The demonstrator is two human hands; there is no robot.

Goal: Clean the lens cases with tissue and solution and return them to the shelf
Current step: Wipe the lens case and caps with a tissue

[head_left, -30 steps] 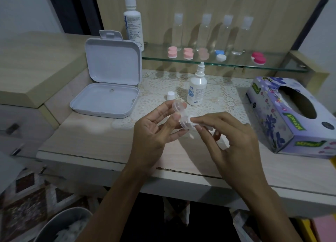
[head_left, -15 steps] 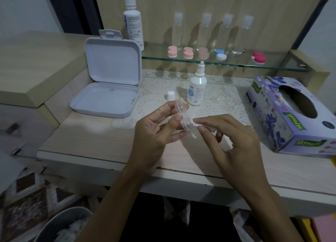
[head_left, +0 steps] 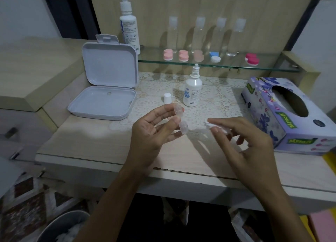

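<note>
Wooden desk (head_left: 101,150) with lace mat, glass shelf (head_left: 272,67) behind. Left to right:

1. White box (head_left: 103,89), lid up, far left.
2. Loose white cap (head_left: 167,98) beside an uncapped solution bottle (head_left: 192,89).
3. Left hand (head_left: 154,132), palm up, fingertips pinching a clear lens case (head_left: 180,119); its long axis runs near to far, tilted, open cups facing right.
4. Right hand (head_left: 243,139), apart from the case, fingers curled round a tissue wad (head_left: 214,126), wad pointing left at the case.
5. Tissue box (head_left: 283,114), far right.

Judgement: the wiping hand must cross leftward to meet the cups; shelf return remains.
</note>
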